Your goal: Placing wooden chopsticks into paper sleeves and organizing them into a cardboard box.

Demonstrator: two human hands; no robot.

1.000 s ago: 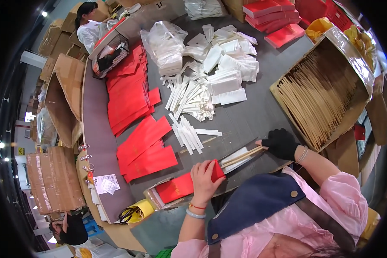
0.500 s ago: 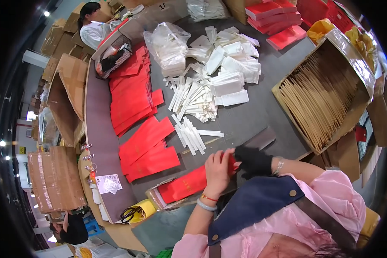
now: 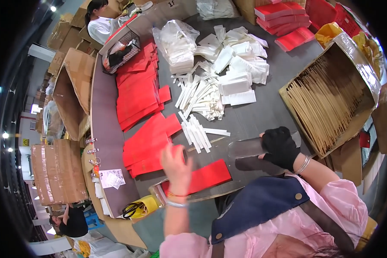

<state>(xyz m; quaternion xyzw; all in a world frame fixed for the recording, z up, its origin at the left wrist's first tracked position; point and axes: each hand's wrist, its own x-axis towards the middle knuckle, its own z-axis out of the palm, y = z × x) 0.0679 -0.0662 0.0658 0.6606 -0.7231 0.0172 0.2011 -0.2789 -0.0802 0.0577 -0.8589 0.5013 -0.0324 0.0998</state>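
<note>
My right hand (image 3: 281, 148), in a black fingerless glove, grips a see-through plastic strip (image 3: 245, 148) a little above the dark tabletop; a shadow falls beneath it. My bare left hand (image 3: 176, 170) is smeared by motion over the near end of the red paper envelopes (image 3: 148, 137), so its fingers cannot be read. Below and between the hands, a single red envelope (image 3: 208, 176) lies flat at the table's near edge, its left end partly behind my left wrist. Loose white paper strips (image 3: 196, 134) lie just beyond.
More red envelopes (image 3: 135, 96) overlap along the left board. White packets (image 3: 241, 73) and a plastic bag (image 3: 176, 45) cover the far middle. On the right stands a carton of thin brown sticks (image 3: 327, 99). Red stacks (image 3: 284, 17) sit far right. Two other people are at left.
My left hand has left the single red envelope and swung left to the spread envelopes. My right hand has moved right and taken hold of the plastic strip that lay on the table.
</note>
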